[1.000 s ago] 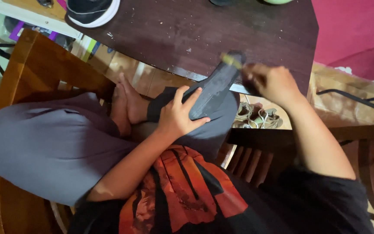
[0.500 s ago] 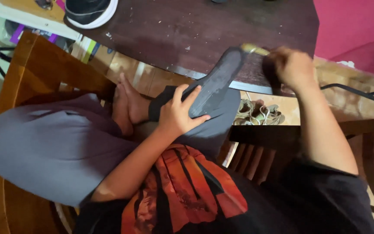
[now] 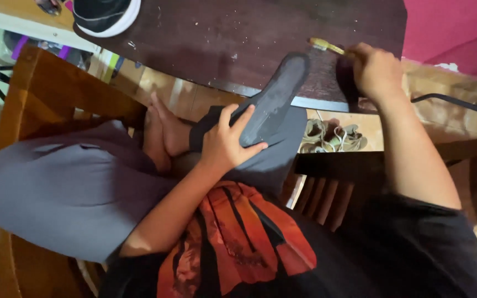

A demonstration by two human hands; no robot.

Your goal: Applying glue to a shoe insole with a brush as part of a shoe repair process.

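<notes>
gripping a flat dark grey shoe insole (image 3: 274, 102) over the lap, toe end near the dark wooden table (image 3: 233, 38).
left hand (image 3: 224, 144) clasps its heel end; right hand (image 3: 376, 69) pinches a small yellowish-bristled brush (image 3: 327, 46) just above.

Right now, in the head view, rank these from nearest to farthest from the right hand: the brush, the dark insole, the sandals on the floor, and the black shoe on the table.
From the right hand:
1. Brush, held in that hand, over the table.
2. Dark insole, to its left, gripped by the left hand.
3. Sandals, on the floor below; close to the insole's rank.
4. Black shoe, at the table's far left corner.
</notes>
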